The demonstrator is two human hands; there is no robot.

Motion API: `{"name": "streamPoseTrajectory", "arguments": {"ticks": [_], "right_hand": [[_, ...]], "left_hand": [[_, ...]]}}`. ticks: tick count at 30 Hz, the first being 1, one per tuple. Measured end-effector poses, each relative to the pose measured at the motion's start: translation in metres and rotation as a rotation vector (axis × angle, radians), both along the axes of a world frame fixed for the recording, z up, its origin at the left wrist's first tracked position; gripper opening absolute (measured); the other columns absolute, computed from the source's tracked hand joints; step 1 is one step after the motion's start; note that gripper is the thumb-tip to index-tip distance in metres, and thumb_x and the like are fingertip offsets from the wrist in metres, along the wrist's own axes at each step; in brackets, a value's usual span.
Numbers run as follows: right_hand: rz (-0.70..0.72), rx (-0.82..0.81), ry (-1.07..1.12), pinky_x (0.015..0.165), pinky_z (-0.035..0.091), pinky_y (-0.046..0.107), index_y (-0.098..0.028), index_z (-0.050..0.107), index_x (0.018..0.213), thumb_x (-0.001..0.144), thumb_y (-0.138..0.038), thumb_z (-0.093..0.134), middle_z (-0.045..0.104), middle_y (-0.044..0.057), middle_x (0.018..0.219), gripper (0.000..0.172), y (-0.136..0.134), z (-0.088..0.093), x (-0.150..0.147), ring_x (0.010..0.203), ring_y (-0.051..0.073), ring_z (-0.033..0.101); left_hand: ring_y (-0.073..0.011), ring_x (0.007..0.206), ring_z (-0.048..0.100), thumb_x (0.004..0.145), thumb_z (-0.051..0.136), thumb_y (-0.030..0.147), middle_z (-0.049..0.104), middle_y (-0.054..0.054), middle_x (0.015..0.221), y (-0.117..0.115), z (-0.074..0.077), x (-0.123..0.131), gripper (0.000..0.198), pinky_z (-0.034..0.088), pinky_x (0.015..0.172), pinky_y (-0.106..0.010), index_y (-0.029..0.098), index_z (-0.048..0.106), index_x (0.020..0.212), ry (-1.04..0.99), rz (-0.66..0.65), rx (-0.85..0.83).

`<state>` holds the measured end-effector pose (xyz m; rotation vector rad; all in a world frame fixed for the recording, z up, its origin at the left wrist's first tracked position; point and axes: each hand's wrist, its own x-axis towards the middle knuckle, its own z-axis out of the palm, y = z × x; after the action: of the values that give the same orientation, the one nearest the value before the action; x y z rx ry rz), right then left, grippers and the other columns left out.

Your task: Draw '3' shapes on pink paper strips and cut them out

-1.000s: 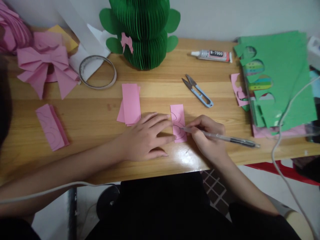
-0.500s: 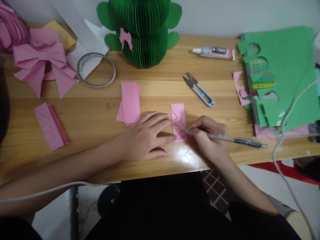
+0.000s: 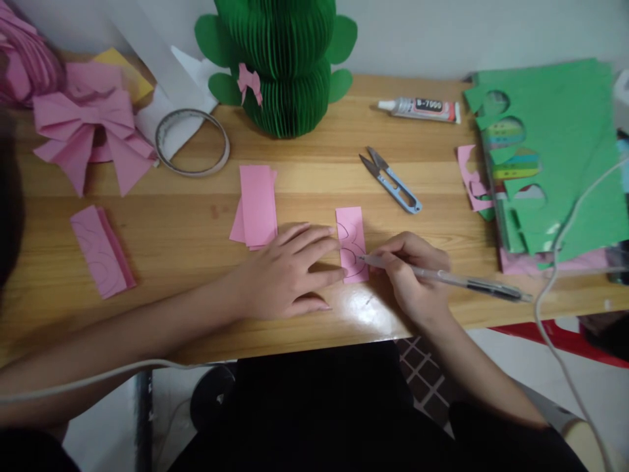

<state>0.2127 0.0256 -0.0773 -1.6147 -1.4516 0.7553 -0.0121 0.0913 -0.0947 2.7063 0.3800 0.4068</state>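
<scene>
A small pink paper strip (image 3: 350, 229) with curved pen outlines lies on the wooden table (image 3: 314, 170). My left hand (image 3: 287, 272) lies flat, fingers spread, with its fingertips pressing the strip's left edge. My right hand (image 3: 410, 275) is closed round a pen (image 3: 466, 282), and the pen's tip touches the strip near its lower half. A stack of plain pink strips (image 3: 256, 204) sits just beyond my left hand.
Blue thread snips (image 3: 390, 178), a glue tube (image 3: 421, 109), a tape ring (image 3: 192, 141), a green honeycomb paper cactus (image 3: 282, 59), pink paper bows (image 3: 86, 128), another drawn pink strip (image 3: 101, 249), green card sheets (image 3: 550, 151) and a white cable (image 3: 555, 288) surround the hands.
The pen tip has shifted slightly along the strip as my right hand draws. My left hand stays in place on the paper.
</scene>
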Motion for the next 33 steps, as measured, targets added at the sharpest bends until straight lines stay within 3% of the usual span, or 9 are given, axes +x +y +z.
{"name": "streamPoseTrajectory", "arguments": {"ticks": [5,9,14,26,33], "right_hand": [[-0.029,0.025,-0.009,0.051,0.049,0.025,-0.022,0.065,0.085,0.087,-0.024,0.057,0.068,-0.003,0.063,0.008,-0.002,-0.004,0.0,0.054,0.013,0.064],[0.001,0.019,-0.152,0.049,0.048,0.023,-0.022,0.065,0.08,0.086,-0.026,0.058,0.067,-0.004,0.059,0.01,0.0,0.005,-0.002,0.05,0.012,0.063],[0.102,0.044,-0.29,0.053,0.05,0.022,-0.021,0.065,0.082,0.087,-0.027,0.057,0.073,-0.001,0.068,0.011,-0.003,0.011,0.0,0.056,0.012,0.067],[0.197,0.149,-0.378,0.057,0.052,0.025,-0.022,0.068,0.087,0.085,-0.023,0.059,0.076,-0.001,0.073,0.009,-0.007,0.005,0.002,0.058,0.013,0.068],[0.239,0.169,-0.394,0.067,0.059,0.027,-0.022,0.073,0.091,0.086,-0.021,0.061,0.08,0.003,0.085,0.013,-0.004,0.009,0.002,0.072,0.016,0.074]], "left_hand": [[-0.0358,0.134,0.044,0.096,0.058,0.047,0.053,-0.017,0.139,0.0,0.0,-0.001,0.037,0.035,0.11,-0.056,0.022,0.067,0.122,0.016,0.0,0.002],[-0.0354,0.134,0.044,0.095,0.06,0.046,0.055,-0.016,0.137,-0.001,-0.001,-0.001,0.037,0.035,0.111,-0.055,0.021,0.067,0.122,0.002,0.002,0.007],[-0.0346,0.137,0.041,0.096,0.058,0.047,0.051,-0.014,0.145,0.0,-0.003,-0.002,0.038,0.034,0.112,-0.053,0.022,0.065,0.124,0.009,-0.002,0.005],[-0.0356,0.134,0.044,0.097,0.055,0.046,0.056,-0.015,0.139,0.001,-0.004,-0.001,0.037,0.036,0.109,-0.054,0.022,0.067,0.122,-0.018,-0.023,0.022],[-0.0347,0.136,0.043,0.097,0.056,0.047,0.056,-0.015,0.14,0.002,-0.004,-0.001,0.037,0.036,0.109,-0.053,0.022,0.067,0.122,-0.005,-0.025,0.018]]}}
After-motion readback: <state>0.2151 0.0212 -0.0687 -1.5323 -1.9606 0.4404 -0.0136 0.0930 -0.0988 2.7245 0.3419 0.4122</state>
